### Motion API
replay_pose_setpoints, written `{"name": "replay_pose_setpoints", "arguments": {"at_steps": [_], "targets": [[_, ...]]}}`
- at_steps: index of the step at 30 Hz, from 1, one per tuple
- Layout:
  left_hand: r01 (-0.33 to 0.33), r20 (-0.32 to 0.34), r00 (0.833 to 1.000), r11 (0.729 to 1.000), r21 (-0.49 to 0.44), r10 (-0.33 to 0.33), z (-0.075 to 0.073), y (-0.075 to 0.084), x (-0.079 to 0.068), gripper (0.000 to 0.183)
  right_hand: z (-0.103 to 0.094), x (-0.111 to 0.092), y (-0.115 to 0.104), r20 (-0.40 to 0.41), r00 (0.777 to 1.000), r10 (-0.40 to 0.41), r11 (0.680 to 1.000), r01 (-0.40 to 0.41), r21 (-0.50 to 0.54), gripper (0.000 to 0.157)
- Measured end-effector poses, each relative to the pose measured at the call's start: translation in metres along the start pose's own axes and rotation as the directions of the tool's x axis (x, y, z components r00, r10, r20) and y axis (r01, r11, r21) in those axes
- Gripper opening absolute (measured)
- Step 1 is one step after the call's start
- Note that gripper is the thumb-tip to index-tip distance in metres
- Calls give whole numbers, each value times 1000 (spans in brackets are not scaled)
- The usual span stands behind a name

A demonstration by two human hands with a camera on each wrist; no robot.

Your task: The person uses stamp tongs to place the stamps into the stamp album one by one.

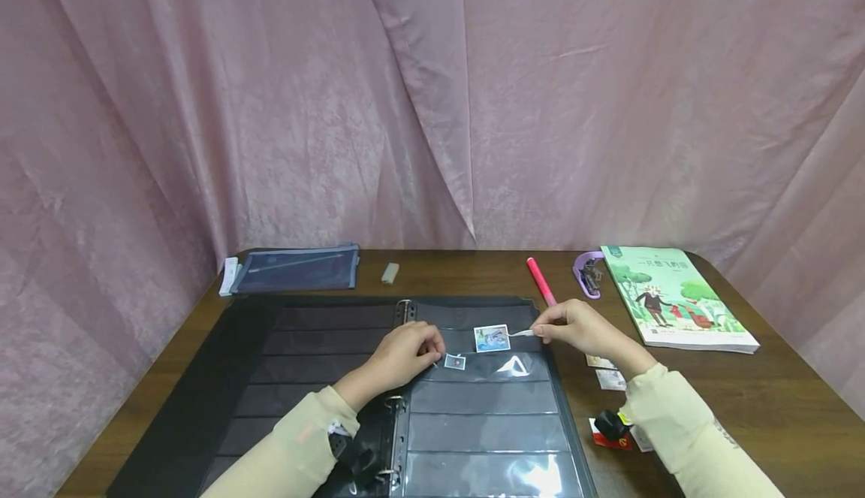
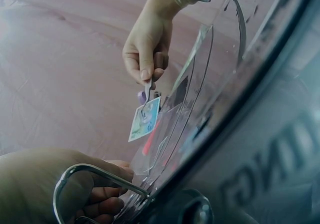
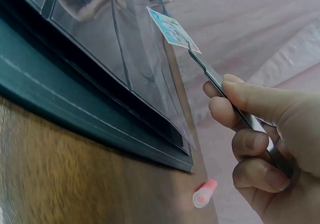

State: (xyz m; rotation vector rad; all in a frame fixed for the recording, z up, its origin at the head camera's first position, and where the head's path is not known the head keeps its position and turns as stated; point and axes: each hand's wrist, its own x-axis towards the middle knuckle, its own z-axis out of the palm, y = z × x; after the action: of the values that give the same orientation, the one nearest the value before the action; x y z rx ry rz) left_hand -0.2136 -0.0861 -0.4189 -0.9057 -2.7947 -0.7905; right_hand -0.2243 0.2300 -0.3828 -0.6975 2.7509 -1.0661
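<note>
My right hand point(image 1: 571, 325) grips metal tweezers point(image 3: 220, 83) above the right page of an open black stamp album point(image 1: 473, 423). Their tips hold a blue picture stamp point(image 1: 492, 338) with a white border by its edge, over the upper pockets. My left hand point(image 1: 408, 351) is by the ring spine, fingers curled; its thumb and fingertip pinch the edge of a clear pocket strip point(image 2: 142, 161). Just right of those fingertips, a smaller stamp point(image 1: 455, 362) lies at a pocket in the upper part of the page. The left wrist view shows a metal ring point(image 2: 95, 169) in front of this hand.
Behind the album lie a blue mesh pouch point(image 1: 293, 269), an eraser point(image 1: 390, 273), a pink marker point(image 1: 541, 280) and a purple-framed object point(image 1: 586, 274). A green-covered book point(image 1: 679, 299) is at right. More stamps point(image 1: 611, 379) lie beside the album near my right sleeve.
</note>
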Motion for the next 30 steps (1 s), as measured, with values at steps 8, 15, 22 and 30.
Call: {"name": "replay_pose_setpoints", "arguments": {"at_steps": [8,15,22,30], "targets": [[-14,-13,1000,1000,-1,14,1,-1,0,9,7,4,-2,13,1000,-21,1000,20,13,18],[-4,-24,1000,1000,0,4,1,0,-1,10,11,9,-2,10,999,-52,999,52,-13,16],[-7,-20,1000,1000,-2,7,1,0,-1,9,15,11,-2,31,999,-39,999,39,-3,14],[-5,-21,1000,1000,9,5,1,0,1,9,16,10,-3,48,996,-79,997,80,-19,10]]}}
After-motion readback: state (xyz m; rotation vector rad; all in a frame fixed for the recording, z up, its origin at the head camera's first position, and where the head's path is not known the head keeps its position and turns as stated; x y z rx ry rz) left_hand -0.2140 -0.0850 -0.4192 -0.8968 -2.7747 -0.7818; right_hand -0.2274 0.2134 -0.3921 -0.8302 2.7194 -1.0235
